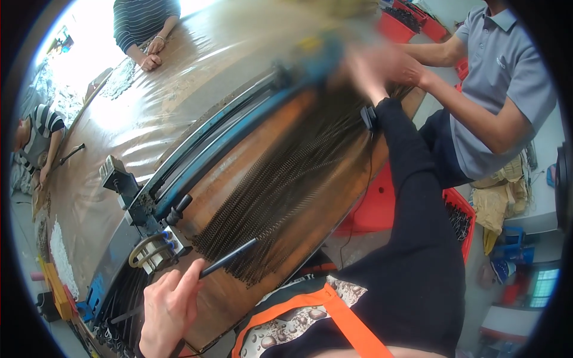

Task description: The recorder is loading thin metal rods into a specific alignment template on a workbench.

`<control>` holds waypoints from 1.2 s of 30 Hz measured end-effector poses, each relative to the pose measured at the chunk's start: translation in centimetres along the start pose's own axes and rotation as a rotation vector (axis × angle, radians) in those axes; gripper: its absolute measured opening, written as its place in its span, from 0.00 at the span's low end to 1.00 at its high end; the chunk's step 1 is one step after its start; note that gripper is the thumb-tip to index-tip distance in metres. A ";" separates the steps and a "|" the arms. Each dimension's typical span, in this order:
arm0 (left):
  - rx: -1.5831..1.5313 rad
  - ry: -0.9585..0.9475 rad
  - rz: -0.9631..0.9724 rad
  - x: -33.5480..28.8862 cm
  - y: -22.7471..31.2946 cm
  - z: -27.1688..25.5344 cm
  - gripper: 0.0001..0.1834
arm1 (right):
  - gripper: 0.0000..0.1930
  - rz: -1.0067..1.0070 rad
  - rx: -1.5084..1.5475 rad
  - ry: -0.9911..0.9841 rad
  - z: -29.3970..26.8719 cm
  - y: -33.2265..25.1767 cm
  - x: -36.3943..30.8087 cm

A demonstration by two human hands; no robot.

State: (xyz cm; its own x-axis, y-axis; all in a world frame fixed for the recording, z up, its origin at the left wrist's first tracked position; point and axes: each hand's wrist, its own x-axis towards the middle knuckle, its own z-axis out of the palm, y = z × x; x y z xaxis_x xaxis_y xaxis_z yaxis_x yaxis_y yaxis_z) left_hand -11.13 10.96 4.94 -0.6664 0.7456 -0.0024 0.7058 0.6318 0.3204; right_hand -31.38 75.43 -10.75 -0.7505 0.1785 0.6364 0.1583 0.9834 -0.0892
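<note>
My left hand point(169, 304) is closed around a thin dark rod point(230, 258). One end of the rod points up and right, over the near ends of a wide bundle of long dark coil springs point(286, 161). The springs lie side by side on a brown wooden board point(316, 224). My right hand point(365, 74) reaches far forward at the top right, its fingers smeared by motion. Beside it are a co-worker's hands point(406, 67), also blurred. A blue rail point(221, 143) with a metal clamp-like mechanism point(158, 224) runs along the springs' left side.
Behind the rail spreads a large table point(197, 71) under a shiny plastic sheet. Two other people sit at its far and left edges. Red bins point(459, 221) with dark metal parts stand at the right. A black cable point(361, 203) hangs beside the board.
</note>
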 end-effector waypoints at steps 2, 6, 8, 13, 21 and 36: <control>0.020 0.029 -0.012 -0.6 0.0 -0.1 0.21 | 0.22 -0.074 -0.058 0.049 -1.1 -1.9 -0.4; -0.054 0.084 -0.040 -1.8 0.2 -0.3 0.20 | 0.19 -0.150 -0.055 -0.013 -3.7 -2.7 0.0; -0.067 0.112 -0.036 -2.5 0.1 -0.1 0.19 | 0.16 -0.018 0.233 -0.347 -4.4 -2.6 1.2; -0.090 0.151 -0.054 -3.5 0.0 0.0 0.18 | 0.12 0.059 0.776 -0.313 -4.8 -3.0 -1.4; -0.079 0.209 -0.089 -3.8 -0.7 0.1 0.21 | 0.24 0.000 0.115 -0.530 -6.6 -7.3 -2.3; 0.180 0.293 -0.358 -9.5 -6.2 -2.3 0.26 | 0.12 -0.402 1.316 -0.687 -16.6 -36.1 -11.5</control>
State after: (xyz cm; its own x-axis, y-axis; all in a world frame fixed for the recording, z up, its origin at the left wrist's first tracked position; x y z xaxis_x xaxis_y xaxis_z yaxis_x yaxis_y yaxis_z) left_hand -9.70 -0.54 5.11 -0.8961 0.4004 0.1918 0.4330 0.8834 0.1792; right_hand -17.77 37.36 -2.15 -0.8034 -0.4807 0.3514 -0.5042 0.2354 -0.8308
